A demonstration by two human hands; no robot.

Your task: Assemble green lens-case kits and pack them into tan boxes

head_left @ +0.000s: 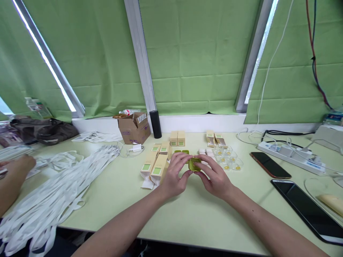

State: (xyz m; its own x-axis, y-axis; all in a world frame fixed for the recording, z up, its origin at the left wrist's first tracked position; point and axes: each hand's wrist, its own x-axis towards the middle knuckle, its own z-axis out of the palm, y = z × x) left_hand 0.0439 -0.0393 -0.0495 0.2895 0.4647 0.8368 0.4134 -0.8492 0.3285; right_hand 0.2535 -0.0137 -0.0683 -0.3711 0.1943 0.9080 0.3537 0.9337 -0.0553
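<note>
Both my hands meet over the middle of the pale green table (193,214). My left hand (175,175) and my right hand (214,176) pinch a small green case (194,164) between their fingertips. Cream boxes with green squares (157,166) lie just left of my left hand, and two more stand upright (177,138) behind. Clear plastic trays with yellow pieces (227,159) sit right of the case. Small white pieces (206,151) lie behind it.
A brown cardboard box (134,128) and a black cylinder (155,124) stand at the back. White straps (53,192) cover the left side, where another person's hand (16,167) rests. Two phones (269,165) (308,210) and a power strip (292,155) lie to the right.
</note>
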